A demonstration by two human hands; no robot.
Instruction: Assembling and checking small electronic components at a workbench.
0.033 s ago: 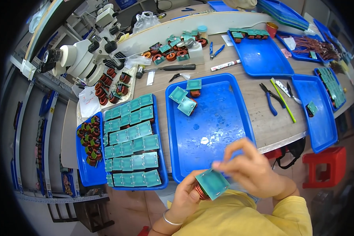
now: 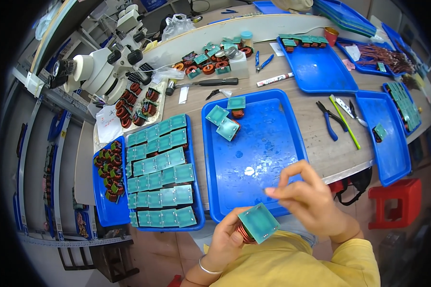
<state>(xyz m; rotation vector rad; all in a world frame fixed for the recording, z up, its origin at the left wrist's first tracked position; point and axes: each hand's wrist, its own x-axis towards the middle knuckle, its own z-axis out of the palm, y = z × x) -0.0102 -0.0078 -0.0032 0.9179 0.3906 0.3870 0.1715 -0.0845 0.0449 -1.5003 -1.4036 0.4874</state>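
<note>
My head carries this view: the left of two side-by-side fisheyes, tipped down and forward over the bench (image 2: 321, 160). My left hand (image 2: 223, 239) and right hand (image 2: 309, 203) come up close beneath it, my yellow shirt (image 2: 292, 263) at the lower edge. Far left, the shelving (image 2: 57, 177) bends so much I can't judge its true line.

White microscope (image 2: 99, 71), black-handled hammer (image 2: 216, 82), red stool (image 2: 400, 195)
</note>
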